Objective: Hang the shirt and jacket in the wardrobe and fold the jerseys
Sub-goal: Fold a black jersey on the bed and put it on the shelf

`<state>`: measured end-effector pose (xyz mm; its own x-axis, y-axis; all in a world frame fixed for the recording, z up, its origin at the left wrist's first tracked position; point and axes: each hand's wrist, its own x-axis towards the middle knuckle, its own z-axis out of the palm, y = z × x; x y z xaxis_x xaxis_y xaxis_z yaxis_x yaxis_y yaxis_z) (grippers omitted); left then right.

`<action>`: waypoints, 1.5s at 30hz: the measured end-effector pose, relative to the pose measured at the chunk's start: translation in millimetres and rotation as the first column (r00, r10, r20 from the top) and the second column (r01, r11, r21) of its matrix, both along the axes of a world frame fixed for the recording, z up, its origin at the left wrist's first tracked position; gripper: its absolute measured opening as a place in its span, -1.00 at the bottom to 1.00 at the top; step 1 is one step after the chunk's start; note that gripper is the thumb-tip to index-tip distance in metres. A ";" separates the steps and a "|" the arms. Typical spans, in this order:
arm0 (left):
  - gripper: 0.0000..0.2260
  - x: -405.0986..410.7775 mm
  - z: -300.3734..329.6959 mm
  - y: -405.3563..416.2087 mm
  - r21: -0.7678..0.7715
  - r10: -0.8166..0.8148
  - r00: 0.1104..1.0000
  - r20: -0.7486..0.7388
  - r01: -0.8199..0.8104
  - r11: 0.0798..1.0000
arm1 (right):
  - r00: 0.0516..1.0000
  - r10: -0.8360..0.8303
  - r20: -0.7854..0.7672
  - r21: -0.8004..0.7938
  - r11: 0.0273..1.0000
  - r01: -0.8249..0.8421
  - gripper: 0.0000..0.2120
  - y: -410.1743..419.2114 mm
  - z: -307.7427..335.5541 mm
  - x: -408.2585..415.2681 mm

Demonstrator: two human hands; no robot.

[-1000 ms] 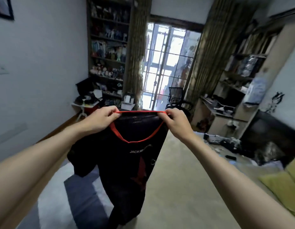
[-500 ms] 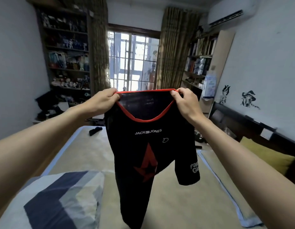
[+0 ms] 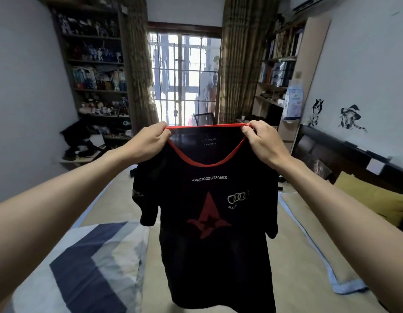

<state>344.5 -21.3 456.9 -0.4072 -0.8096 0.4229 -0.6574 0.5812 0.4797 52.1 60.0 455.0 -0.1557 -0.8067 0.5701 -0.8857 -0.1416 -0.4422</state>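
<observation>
A black jersey (image 3: pixel 209 245) with a red collar, a red star logo and white lettering hangs in the air in front of me, front side facing me. My left hand (image 3: pixel 146 141) pinches the collar at its left end and my right hand (image 3: pixel 262 141) pinches it at its right end, stretching the neck opening wide. Both short sleeves hang down at the sides. The jersey's hem dangles over the bed (image 3: pixel 293 279) below. No shirt, jacket or wardrobe shows in this view.
A blue, grey and white pillow (image 3: pixel 87 267) lies at the lower left of the bed. A yellow cushion (image 3: pixel 374 199) leans by the dark headboard (image 3: pixel 345 152) on the right. Shelves (image 3: pixel 94 71) stand left and right of the barred window (image 3: pixel 184 77). A cluttered small table (image 3: pixel 83 152) is at the left.
The jersey has opened out fully, with both sleeves now hanging free and the right chest logo showing. My view has turned and both hands hold the collar lower in the frame.
</observation>
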 end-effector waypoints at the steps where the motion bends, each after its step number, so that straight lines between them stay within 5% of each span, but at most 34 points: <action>1: -0.74 -0.9 0.1 3.9 -0.016 -0.007 1.000 -0.003 0.007 1.000 | 1.000 -0.001 0.007 -0.001 1.000 0.001 -0.75 6.5 -1.2 0.3; 8: -0.74 9.3 1.6 41.6 -0.082 -0.052 0.999 -0.009 0.051 0.995 | 0.997 -0.019 0.075 -0.012 1.000 0.020 -0.70 67.4 -8.4 13.1; 17: -0.89 52.9 -17.4 116.8 -0.126 -0.118 0.959 -0.257 0.087 0.988 | 0.997 -0.067 0.033 -0.103 0.992 0.070 -0.74 164.8 -5.1 78.9; 22: -0.86 88.6 -3.2 180.0 -0.123 -0.356 0.907 -0.227 0.335 0.934 | 0.997 -0.081 0.017 -0.192 0.978 0.083 -0.72 245.3 9.4 116.3; 27: -0.67 117.6 8.5 237.9 0.078 -0.609 0.733 -0.302 0.656 0.751 | 0.991 -0.126 -0.050 -0.252 0.962 0.109 -0.76 318.1 8.2 133.3; 32: -0.57 105.2 -18.6 237.4 0.240 -0.589 0.753 -0.294 0.654 0.717 | 0.982 -0.174 -0.075 -0.112 0.980 0.166 -0.75 318.6 -26.7 112.1; 36: -0.81 72.4 -69.2 207.3 0.277 -0.510 0.820 -0.260 0.569 0.774 | 0.985 -0.170 0.009 0.059 0.984 0.169 -0.71 287.1 -76.7 85.4; 40: -0.76 39.5 -152.8 161.3 0.377 -0.388 0.907 -0.164 0.421 0.825 | 0.970 -0.182 0.161 0.263 0.955 0.136 -0.64 245.6 -153.0 55.9; 45: -0.80 -9.8 -281.6 103.9 0.554 -0.280 0.949 -0.143 0.311 0.772 | 0.930 -0.249 0.272 0.506 0.858 0.082 -0.60 173.2 -274.1 9.2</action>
